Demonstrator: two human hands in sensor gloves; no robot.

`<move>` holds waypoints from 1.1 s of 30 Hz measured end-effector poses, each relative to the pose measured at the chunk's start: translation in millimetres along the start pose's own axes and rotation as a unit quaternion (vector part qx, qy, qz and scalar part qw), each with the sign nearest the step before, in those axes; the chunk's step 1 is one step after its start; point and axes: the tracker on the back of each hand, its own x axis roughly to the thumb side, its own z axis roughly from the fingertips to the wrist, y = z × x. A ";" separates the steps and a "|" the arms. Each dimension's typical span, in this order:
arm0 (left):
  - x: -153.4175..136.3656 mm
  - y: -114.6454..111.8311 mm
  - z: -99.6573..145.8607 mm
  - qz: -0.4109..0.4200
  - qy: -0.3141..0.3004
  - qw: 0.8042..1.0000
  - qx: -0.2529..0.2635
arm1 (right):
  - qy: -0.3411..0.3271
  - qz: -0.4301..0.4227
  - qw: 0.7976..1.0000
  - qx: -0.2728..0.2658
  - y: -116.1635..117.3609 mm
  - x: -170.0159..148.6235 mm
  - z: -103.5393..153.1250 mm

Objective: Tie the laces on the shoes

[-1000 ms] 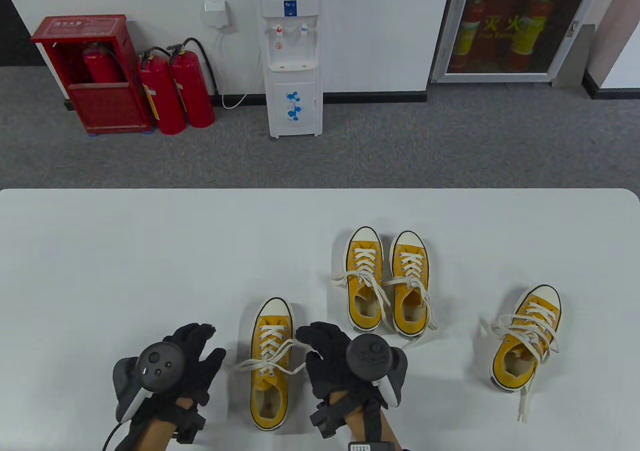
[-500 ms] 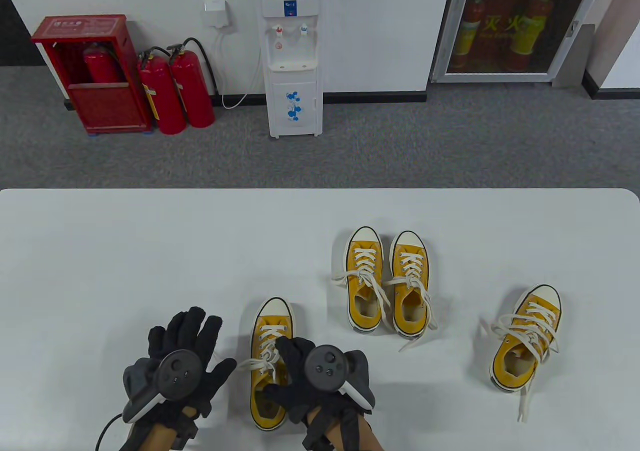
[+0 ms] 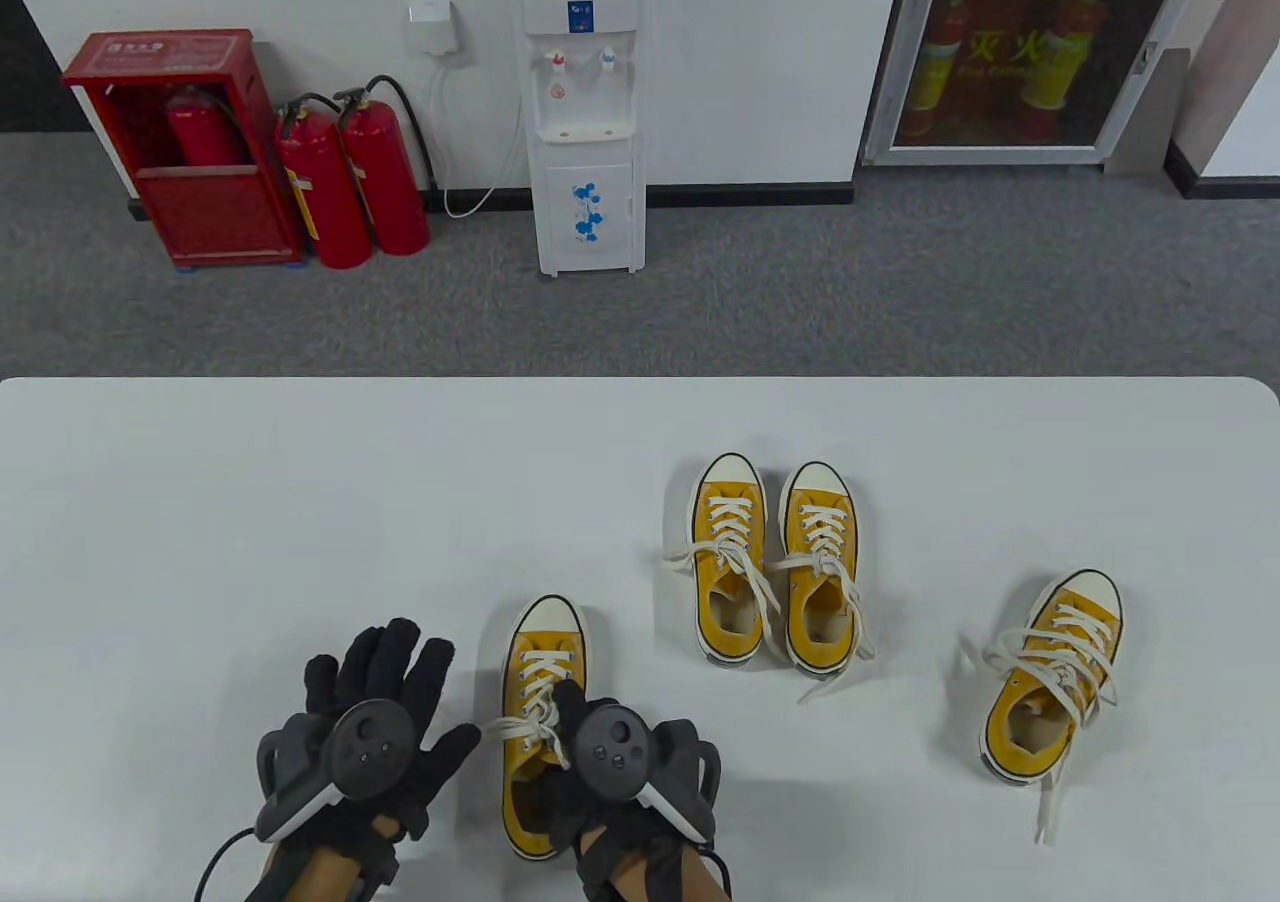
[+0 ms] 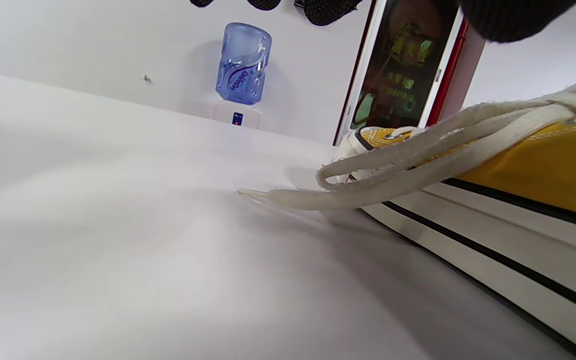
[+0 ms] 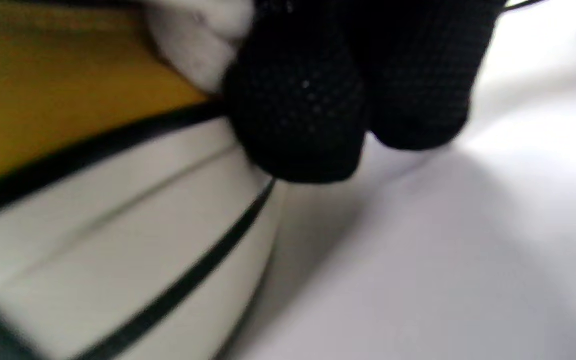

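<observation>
We saw four yellow shoes with white laces on the white surface [image 3: 200,502]. Taking the near shoe [image 3: 541,662] as our landmark: it lay toe pointing away from us, close to the surface's near edge. A pair of shoes [image 3: 775,562] stood side by side farther back and to the right of it, their laces loose. A single shoe [image 3: 1050,682] lay well off to its right, tilted, with its laces trailing onto the surface.

Our left hand [image 3: 375,712] rested on the surface just to the left of the near shoe, fingers spread and straight, holding nothing. A loop of white lace [image 4: 418,165] and a loose end hung from the shoe's side onto the surface beside that hand; in the left wrist view we could see the loop lying by the white sole with its black stripes.

Our right hand [image 3: 610,762] lay over the near shoe's rear half, covering the opening and the lower laces. In the right wrist view, its fingertips [image 5: 298,105] pressed against the shoe's side where yellow canvas met the white sole, with something white, blurred, just above them. We could not tell whether that hand pinched the lace or merely lay curled on the shoe.
</observation>
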 end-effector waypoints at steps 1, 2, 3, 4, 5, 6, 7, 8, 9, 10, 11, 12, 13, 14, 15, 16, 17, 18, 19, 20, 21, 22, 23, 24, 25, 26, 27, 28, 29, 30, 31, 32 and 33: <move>0.8 -0.9 -0.2 -0.001 -0.001 1.000 -0.001 | 0.000 0.003 1.000 -0.007 -1.0 0.1 0.7; 1.7 -2.2 -0.5 -0.002 -0.002 1.000 -0.005 | 0.000 0.003 1.000 -0.011 -1.4 0.2 0.8; 2.5 -3.3 -0.6 -0.004 -0.003 1.000 -0.009 | 0.001 0.003 1.000 -0.009 -1.8 0.4 0.9; 3.2 -4.2 -0.7 -0.006 -0.004 1.000 -0.011 | 0.002 0.004 1.000 -0.009 -2.4 0.4 0.9; 3.6 -4.0 -0.5 -0.006 -0.005 1.000 -0.012 | 0.002 0.004 1.000 -0.009 -2.6 0.5 0.8; 4.3 -4.6 -0.7 -0.006 -0.005 1.000 -0.014 | 0.001 0.004 1.000 -0.014 -3.0 0.9 1.1; 4.5 -4.7 -0.8 -0.006 -0.006 1.000 -0.014 | -0.001 0.005 1.000 -0.021 -4.0 1.8 1.2; 4.4 -4.6 -0.8 -0.005 -0.006 1.000 -0.012 | -0.004 0.004 1.000 -0.025 -6.0 3.1 1.1; 4.4 -4.4 -0.8 -0.003 -0.006 1.000 -0.011 | -0.003 0.004 1.000 -0.027 -8.2 4.3 0.9; 4.4 -4.3 -0.9 -0.002 -0.007 1.000 -0.011 | -0.002 0.007 0.999 -0.032 -12.8 6.5 -0.1; 4.6 -3.9 -1.0 -0.002 -0.007 1.000 -0.010 | -0.001 0.010 0.999 -0.038 -16.7 8.1 -1.3; 5.0 -3.5 -1.1 -0.001 -0.007 1.000 -0.008 | 0.002 0.013 0.999 -0.047 -22.7 9.7 -3.4; 5.4 -2.9 -0.7 -0.001 -0.008 1.000 -0.004 | 0.008 0.015 0.998 -0.057 -29.5 11.4 -6.2; 5.6 -2.7 -0.7 -0.001 -0.009 1.000 -0.002 | 0.011 0.013 0.998 -0.062 -32.9 11.8 -8.1; 5.7 -2.5 -0.5 0.000 -0.009 1.000 -0.001 | 0.018 0.009 0.997 -0.071 -39.2 12.9 -11.7; 5.9 -2.5 -0.6 0.001 -0.010 1.000 0.000 | 0.024 0.006 0.997 -0.077 -45.4 13.7 -16.7; 5.9 -2.6 -0.6 0.001 -0.010 1.000 0.000 | 0.028 0.007 0.997 -0.078 -49.4 14.2 -20.0; 5.7 -3.1 -0.8 0.002 -0.011 1.000 0.001 | 0.035 0.004 0.996 -0.084 -55.7 14.3 -25.4; 5.9 -3.3 -0.8 0.002 -0.011 1.000 0.000 | 0.040 0.001 0.995 -0.090 -60.0 14.3 -30.7; 6.0 -3.5 -0.9 0.002 -0.011 1.000 0.000 | 0.043 0.003 0.995 -0.093 -63.0 13.9 -34.6; 6.3 -3.8 -1.0 0.001 -0.012 1.000 -0.001 | 0.051 0.003 0.994 -0.099 -68.5 11.6 -43.5; 6.5 -3.9 -0.9 0.001 -0.012 1.000 -0.002 | 0.056 0.000 0.993 -0.102 -70.4 9.9 -48.2; 6.9 -4.2 -1.0 0.001 -0.012 1.000 -0.003 | 0.060 -0.004 0.993 -0.102 -72.6 6.6 -55.7; 7.1 -4.3 -0.9 0.000 -0.012 1.000 -0.004 | 0.064 -0.009 0.993 -0.102 -73.4 3.6 -60.5; 7.3 -4.4 -1.0 0.000 -0.012 1.000 -0.004 | 0.071 -0.016 0.992 -0.104 -73.7 -1.2 -68.7; 7.5 -4.6 -1.2 0.001 -0.013 1.000 -0.005 | 0.078 -0.017 0.991 -0.106 -73.3 -5.1 -74.9; 7.6 -4.8 -1.2 0.002 -0.012 1.000 -0.006 | 0.083 -0.011 0.991 -0.108 -73.1 -7.5 -79.9; 7.6 -5.1 -1.3 0.002 -0.011 1.000 -0.008 | 0.089 0.002 0.990 -0.113 -72.1 -10.9 -85.6; 7.6 -5.3 -1.4 0.002 -0.011 1.000 -0.009 | 0.097 0.016 0.988 -0.120 -71.7 -13.8 -90.8; 7.7 -5.3 -1.5 0.003 -0.010 1.000 -0.009 | 0.104 0.028 0.986 -0.127 -70.9 -17.6 -97.4; 7.8 -5.2 -1.7 0.002 -0.010 1.000 -0.011 | 0.113 0.034 0.985 -0.127 -69.9 -22.7 -104.1; 8.1 -5.1 -1.6 0.002 -0.010 1.000 -0.011 | 0.119 0.021 0.986 -0.118 -68.4 -27.4 -109.3; 8.2 -5.1 -1.7 0.002 -0.010 1.000 -0.011 | 0.121 0.018 0.986 -0.117 -68.1 -28.8 -111.1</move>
